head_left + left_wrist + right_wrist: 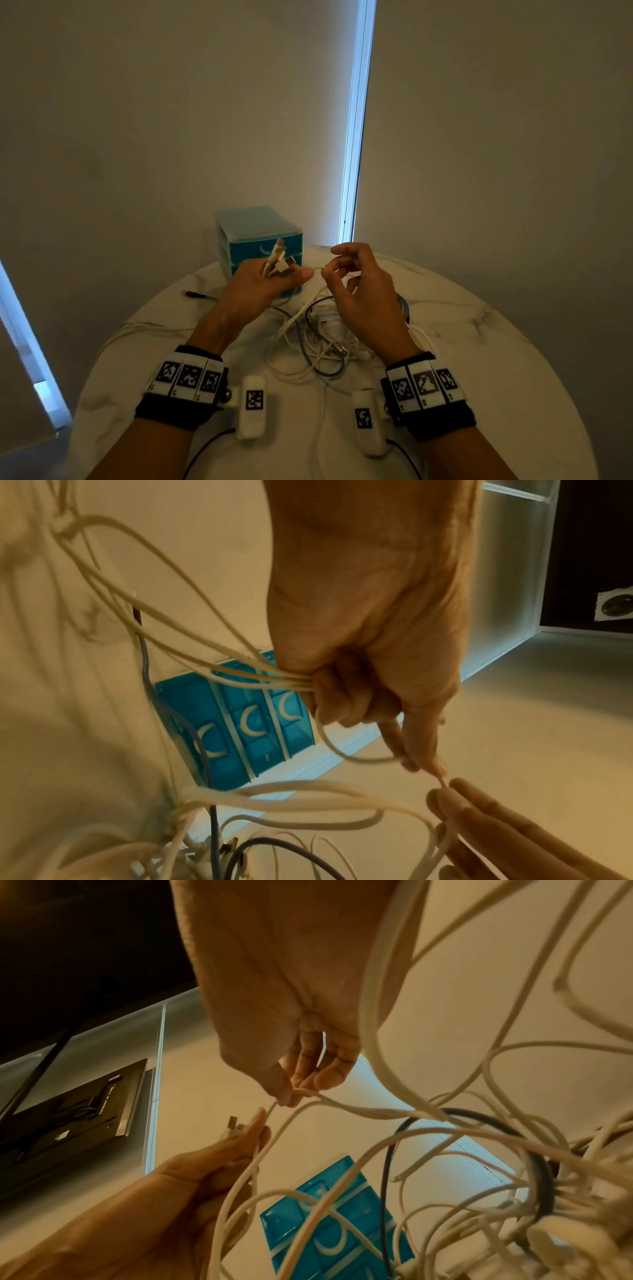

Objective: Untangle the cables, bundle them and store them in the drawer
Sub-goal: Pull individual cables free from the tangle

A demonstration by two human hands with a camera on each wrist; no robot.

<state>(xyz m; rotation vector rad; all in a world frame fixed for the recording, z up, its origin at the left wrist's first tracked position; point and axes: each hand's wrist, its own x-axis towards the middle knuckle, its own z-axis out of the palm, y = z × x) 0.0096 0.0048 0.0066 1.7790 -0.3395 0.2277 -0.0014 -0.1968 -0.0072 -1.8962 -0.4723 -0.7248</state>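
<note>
Cable (318, 270) pinched between both hands' fingertips (327, 273)

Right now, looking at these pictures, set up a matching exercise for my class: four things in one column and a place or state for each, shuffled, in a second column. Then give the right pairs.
Column 1
1. left hand
2. right hand
3. drawer unit
4. cable tangle

Column 2
A. lies on the table between the wrists
B. grips several white cables, plugs sticking up
C. stands at the table's far edge, drawers closed
D. pinches one thin white cable

Pairs: 1-B, 2-D, 3-C, 4-A
</note>
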